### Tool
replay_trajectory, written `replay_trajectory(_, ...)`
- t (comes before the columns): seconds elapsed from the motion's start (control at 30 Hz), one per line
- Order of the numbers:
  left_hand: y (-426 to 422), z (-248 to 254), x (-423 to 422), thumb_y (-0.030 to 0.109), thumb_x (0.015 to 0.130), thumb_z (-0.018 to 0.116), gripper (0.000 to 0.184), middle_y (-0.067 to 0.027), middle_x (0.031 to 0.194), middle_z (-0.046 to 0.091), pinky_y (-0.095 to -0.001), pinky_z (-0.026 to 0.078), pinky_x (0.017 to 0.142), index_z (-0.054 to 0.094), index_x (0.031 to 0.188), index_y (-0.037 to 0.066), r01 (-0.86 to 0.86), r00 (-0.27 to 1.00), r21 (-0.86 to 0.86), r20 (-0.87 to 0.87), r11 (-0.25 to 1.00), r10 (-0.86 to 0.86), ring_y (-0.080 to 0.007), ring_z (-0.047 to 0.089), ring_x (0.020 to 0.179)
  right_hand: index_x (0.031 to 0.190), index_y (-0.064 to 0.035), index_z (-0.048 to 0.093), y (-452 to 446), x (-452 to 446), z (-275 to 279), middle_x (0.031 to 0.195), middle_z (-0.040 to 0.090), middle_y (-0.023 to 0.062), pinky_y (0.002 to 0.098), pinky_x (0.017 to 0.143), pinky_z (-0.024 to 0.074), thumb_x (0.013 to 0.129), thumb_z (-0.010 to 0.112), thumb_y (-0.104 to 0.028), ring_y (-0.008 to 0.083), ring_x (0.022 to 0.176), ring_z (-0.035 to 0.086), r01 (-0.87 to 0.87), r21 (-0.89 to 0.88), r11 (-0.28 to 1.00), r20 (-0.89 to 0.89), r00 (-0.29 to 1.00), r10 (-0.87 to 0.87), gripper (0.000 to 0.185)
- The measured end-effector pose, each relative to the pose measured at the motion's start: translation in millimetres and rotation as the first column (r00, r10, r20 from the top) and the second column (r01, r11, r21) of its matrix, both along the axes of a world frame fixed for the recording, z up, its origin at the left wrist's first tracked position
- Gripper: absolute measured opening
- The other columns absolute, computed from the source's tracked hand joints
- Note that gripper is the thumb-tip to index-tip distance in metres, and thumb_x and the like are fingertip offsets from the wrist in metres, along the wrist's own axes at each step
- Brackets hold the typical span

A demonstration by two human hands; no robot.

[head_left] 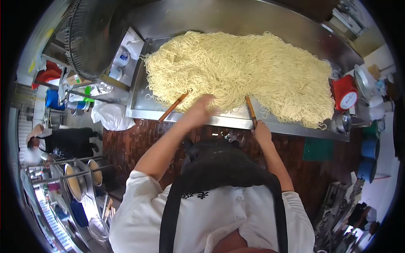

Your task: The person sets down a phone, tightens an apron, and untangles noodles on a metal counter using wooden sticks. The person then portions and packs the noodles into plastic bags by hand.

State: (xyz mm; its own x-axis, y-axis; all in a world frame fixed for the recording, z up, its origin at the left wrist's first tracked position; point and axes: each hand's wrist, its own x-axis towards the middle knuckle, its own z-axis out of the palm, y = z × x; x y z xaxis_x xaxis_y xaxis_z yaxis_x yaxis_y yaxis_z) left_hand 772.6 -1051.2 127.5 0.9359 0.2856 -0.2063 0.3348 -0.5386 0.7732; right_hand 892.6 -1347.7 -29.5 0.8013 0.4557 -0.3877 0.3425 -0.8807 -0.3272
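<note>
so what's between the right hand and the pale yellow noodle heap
In the head view, a slim brown wooden stick spans from the right hand to the noodle heap, across the silver metal table rim.

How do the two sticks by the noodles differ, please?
The left stick is in no hand's grip, while the right stick is held in the right hand. In the picture, the left stick slants up to the right; the right stick tilts slightly up to the left. Both are brown and slim, their far ends at the noodles.
</note>
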Motion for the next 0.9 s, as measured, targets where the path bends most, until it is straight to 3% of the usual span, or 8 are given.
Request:
replay_trajectory(0.03,43,-79,-5,0.035,0.090,0.072,0.061,-0.0226,0.130,0.058,-0.0426,0.046,0.102,0.051,0.136,-0.001,-0.099,0.992,0.393,-0.038,0.914,0.124,-0.0357,0.057,0.119,0.114,0.0010,0.047,-1,3,-2,0.108,0.061,0.0275,0.0537,0.085,0.0526,0.086,0.072,-0.020,0.0467,0.102,0.063,-0.015,0.008,1.000,-0.006,1.000,0.015,0.043)
replay_trajectory(0.13,98,-136,-44,0.038,0.089,0.071,0.050,-0.0222,0.129,0.059,-0.0472,0.047,0.100,0.061,0.118,-0.001,-0.318,0.717,0.553,-0.391,0.770,0.577,-0.0384,0.056,0.122,0.115,0.0010,0.049,-2,15,-13,0.103,0.062,0.0271,0.0532,0.085,0.0529,0.086,0.070,-0.017,0.0466,0.098,0.064,-0.065,0.024,0.998,-0.031,0.997,0.066,0.040)
replay_trajectory(0.3,89,-133,-65,0.043,0.093,0.066,0.048,-0.0265,0.111,0.067,-0.0480,0.051,0.090,0.063,0.108,-0.003,-0.183,0.833,0.422,-0.414,0.888,0.368,-0.0416,0.063,0.108,0.125,-0.0013,0.049,-6,35,-38,0.085,0.060,0.0165,0.0438,0.069,0.0570,0.086,0.063,-0.008,0.0330,0.078,0.067,-0.059,0.262,0.963,-0.181,0.978,0.109,0.042)
replay_trajectory(0.43,81,-83,-78,0.050,0.094,0.062,0.056,-0.0276,0.100,0.069,-0.0494,0.051,0.085,0.063,0.108,-0.004,-0.119,0.837,0.286,-0.486,0.951,0.251,-0.0436,0.066,0.098,0.125,-0.0042,0.049,-4,46,1,0.079,0.052,0.0003,0.0261,0.044,0.0430,0.092,0.064,-0.017,0.0074,0.056,0.048,0.564,0.412,0.716,-0.824,0.566,0.028,0.038)
replay_trajectory(0.53,88,0,-104,0.048,0.094,0.064,0.053,-0.0255,0.100,0.070,-0.0483,0.050,0.085,0.065,0.106,-0.003,-0.024,0.773,0.309,-0.597,0.951,0.213,-0.0409,0.068,0.097,0.126,-0.0031,0.050,-26,77,30,0.087,0.063,0.0108,0.0357,0.056,0.0525,0.096,0.062,-0.022,0.0213,0.067,0.062,0.373,0.302,0.877,-0.752,0.659,-0.022,0.038)
replay_trajectory(0.6,117,13,-148,0.042,0.090,0.070,0.047,-0.0207,0.105,0.071,-0.0456,0.050,0.087,0.066,0.119,0.005,-0.006,0.803,0.301,-0.567,0.954,0.184,-0.0389,0.067,0.100,0.127,-0.0013,0.050,-58,102,39,0.105,0.068,0.0231,0.0453,0.080,0.0549,0.099,0.058,-0.026,0.0386,0.092,0.068,-0.239,0.247,0.939,-0.078,0.961,0.265,0.039)
replay_trajectory(0.63,116,42,-157,0.041,0.089,0.072,0.047,-0.0205,0.106,0.071,-0.0451,0.049,0.088,0.067,0.119,0.006,-0.008,0.769,0.300,-0.608,0.954,0.198,-0.0381,0.067,0.101,0.127,0.0003,0.050,-61,111,83,0.121,0.063,0.0294,0.0484,0.097,0.0478,0.099,0.057,-0.025,0.0461,0.114,0.060,-0.184,0.112,0.976,-0.180,0.963,0.202,0.038)
replay_trajectory(0.9,108,167,-230,0.039,0.086,0.075,0.041,-0.0146,0.087,0.068,-0.0410,0.048,0.077,0.067,0.105,0.003,-0.198,0.690,0.377,-0.602,0.905,0.401,-0.0296,0.066,0.087,0.106,0.0021,0.059,-152,159,267,0.087,0.060,0.0251,0.0459,0.078,0.0493,0.077,0.061,-0.002,0.0424,0.087,0.061,-0.198,-0.107,0.974,0.013,0.980,0.200,0.030)
